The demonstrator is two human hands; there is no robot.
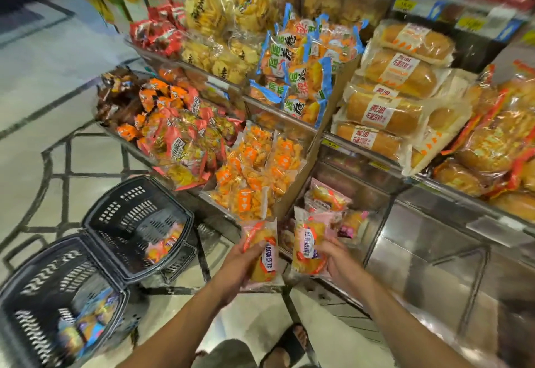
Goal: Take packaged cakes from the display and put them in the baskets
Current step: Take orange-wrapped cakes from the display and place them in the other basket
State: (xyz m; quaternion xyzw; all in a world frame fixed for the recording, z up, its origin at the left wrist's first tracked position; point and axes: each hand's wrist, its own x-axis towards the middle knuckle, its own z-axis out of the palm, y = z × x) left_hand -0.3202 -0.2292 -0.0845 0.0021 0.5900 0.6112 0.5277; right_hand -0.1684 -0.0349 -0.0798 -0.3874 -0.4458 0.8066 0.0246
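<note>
Shop shelving [434, 237] in steel tiers fills the background, stacked with wrapped snacks. Up and to the right of the fingers, long bread loaves [388, 110] carry white labels that begin 黄油. Both bare forearms reach forward from the bottom edge, with the hands side by side in front of the lowest compartment.

The left hand [241, 265] has its fingers curled round the left edge of a pink-wrapped cake [262, 254], which is held upright. Its lengthways label shows 红豆, and the rest is too blurred to read. The right hand [334, 257] grips a second cake [307, 249] of the same kind from its right side, with 红豆 at the top of the label. The two packs sit close together, between the two sets of fingers.

Just beyond the right fingers, more cakes [330, 195] lie in the compartment. Left of the left fingers, on the patterned floor [43, 136], two black baskets stand touching. The far basket [136, 217] and the near basket [43, 289] each hold a few packs. Below the fingers is a sandalled foot [289, 341].
</note>
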